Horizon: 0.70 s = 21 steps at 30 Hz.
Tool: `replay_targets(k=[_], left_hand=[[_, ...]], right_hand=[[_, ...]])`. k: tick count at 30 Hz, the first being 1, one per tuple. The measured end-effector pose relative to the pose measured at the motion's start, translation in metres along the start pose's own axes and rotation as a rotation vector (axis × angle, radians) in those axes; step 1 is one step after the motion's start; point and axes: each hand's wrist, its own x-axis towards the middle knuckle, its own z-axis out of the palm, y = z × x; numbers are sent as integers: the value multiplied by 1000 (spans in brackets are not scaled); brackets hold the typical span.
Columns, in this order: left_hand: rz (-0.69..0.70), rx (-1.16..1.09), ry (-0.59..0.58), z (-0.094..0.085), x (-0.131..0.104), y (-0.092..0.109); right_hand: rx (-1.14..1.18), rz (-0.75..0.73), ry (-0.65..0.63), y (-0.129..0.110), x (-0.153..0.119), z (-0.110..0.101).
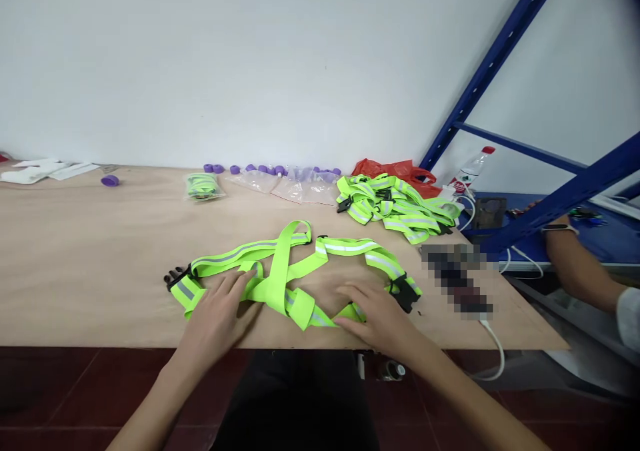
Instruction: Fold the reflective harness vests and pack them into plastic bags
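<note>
A neon-yellow reflective strap vest [277, 284] lies spread on the table in front of me, its bands crossing near the middle. One black buckle [177, 277] is at its left end, and another black buckle [405, 294] is at its right. My left hand [218, 312] rests over the lower left bands, fingers stretched out and thumb apart. On the lower right part lies my right hand [374, 318], its fingers extended and the thumb touching a band. Parts of the strap under both hands are hidden.
A heap of similar straps [395, 204] lies at the back right by a red plastic bag [395, 168]. Behind are a bagged strap [203, 186], clear bags [305, 190] and several purple caps. A blue metal frame [493, 64] stands right, near another person's arm [580, 264].
</note>
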Motion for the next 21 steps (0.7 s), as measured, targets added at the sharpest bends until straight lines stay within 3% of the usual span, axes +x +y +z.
replay_targets(k=[3,7,11,15,18,21], left_hand=[[9,-17,-35,0,1,-10],[12,-56,-59,-1,2,-26],[26,-96,-117,-6,7,-40],[35,-158,-192,-9,13,-40],[80,-224,-164,-8,16,-36],[132,-262,-126,-11,19,-36]], right_hand=[[105,-4,-103,-12,9,3],[146,-72,-139,-8,3,2],[172,69,-74,-2,-3,-4],[190,130,-68,-12,-3,0],[217,62,-77,-21,0,9],[318,155,-28,-16,2,12]])
